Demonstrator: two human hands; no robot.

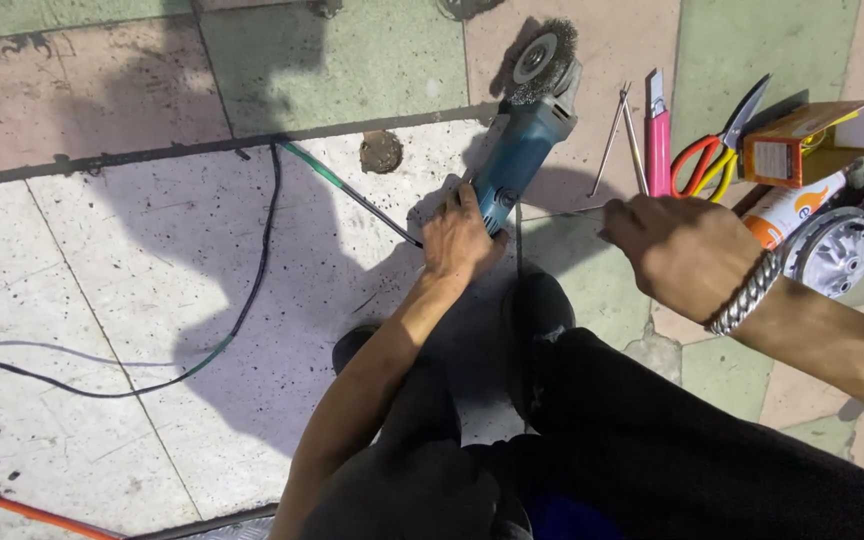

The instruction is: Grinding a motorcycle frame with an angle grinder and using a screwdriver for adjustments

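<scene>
- Black power cord (252,290): runs in a curve across the tiled floor (132,260) from the left edge toward the grinder's rear.
- Left hand (460,238): closed around the rear handle of the blue angle grinder (517,150), which lies on the floor pointing away from the person.
- Wire cup brush (544,58): mounted on the grinder's head, at the far end.
- Right hand (680,255): fingers curled loosely, held above the floor right of the grinder; whether it grips anything cannot be told. A metal chain bracelet (747,292) circles the wrist.
- Beyond the right hand: tweezers (624,135), pink utility knife (658,140), red-and-yellow-handled scissors (717,150), orange box (810,142).
</scene>
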